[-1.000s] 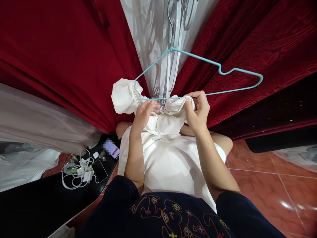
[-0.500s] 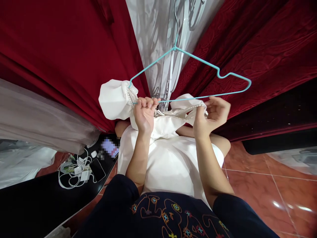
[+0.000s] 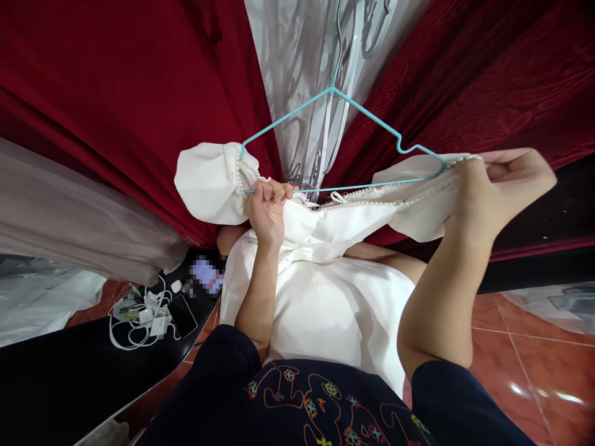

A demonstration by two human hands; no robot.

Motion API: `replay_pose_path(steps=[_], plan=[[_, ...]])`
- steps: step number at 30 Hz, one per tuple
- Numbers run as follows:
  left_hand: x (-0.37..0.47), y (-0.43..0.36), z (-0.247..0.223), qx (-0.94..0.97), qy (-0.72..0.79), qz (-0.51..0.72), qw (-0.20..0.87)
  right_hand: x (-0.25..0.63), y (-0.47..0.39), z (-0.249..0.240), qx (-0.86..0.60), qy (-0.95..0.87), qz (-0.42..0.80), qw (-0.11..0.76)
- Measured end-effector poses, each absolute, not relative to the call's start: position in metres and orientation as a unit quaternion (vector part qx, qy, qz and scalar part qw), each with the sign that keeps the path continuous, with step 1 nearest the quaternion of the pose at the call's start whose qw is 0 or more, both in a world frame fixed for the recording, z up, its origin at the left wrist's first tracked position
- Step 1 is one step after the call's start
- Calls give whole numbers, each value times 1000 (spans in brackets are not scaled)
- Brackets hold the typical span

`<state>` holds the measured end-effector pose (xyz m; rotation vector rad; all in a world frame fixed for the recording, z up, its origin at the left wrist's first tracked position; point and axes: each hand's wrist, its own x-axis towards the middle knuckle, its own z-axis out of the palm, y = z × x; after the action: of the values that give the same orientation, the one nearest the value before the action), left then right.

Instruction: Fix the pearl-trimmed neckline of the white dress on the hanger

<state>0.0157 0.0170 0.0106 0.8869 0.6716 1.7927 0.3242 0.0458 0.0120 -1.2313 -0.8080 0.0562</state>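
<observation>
A white dress with pearl trim along its neckline lies across my lap, its bodice raised toward a light-blue wire hanger. My left hand is closed round the hanger's bottom bar near its left end, beside the pearl edge. The left puffed sleeve bulges out beyond the hanger's left corner. At the far right, my right hand pinches the pearl-trimmed edge and holds it stretched outward. The hanger's right end sits inside the right sleeve opening.
Red curtains hang on both sides, with white hangers between them. On the black bench at left lie a phone, tangled white cables and a pixelated item. Reddish tiles cover the floor.
My right hand has moved right, drawing the dress's pearl edge over the hanger's right end. That sleeve is now spread out. My left hand stays on the bar.
</observation>
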Motion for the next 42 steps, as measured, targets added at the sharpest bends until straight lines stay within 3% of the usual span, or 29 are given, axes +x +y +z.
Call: replay_pose_path(steps=[6, 14, 37, 42], plan=[[18, 15, 10, 365, 260, 745, 495, 306, 57, 30, -624, -370, 37, 688], [19, 13, 11, 382, 312, 745, 449, 314, 78, 12, -647, -354, 56, 673], [18, 12, 14, 366, 259, 762, 467, 230, 65, 37, -512, -495, 87, 697], [15, 15, 13, 354, 260, 766, 470, 236, 41, 26, -510, -545, 167, 645]])
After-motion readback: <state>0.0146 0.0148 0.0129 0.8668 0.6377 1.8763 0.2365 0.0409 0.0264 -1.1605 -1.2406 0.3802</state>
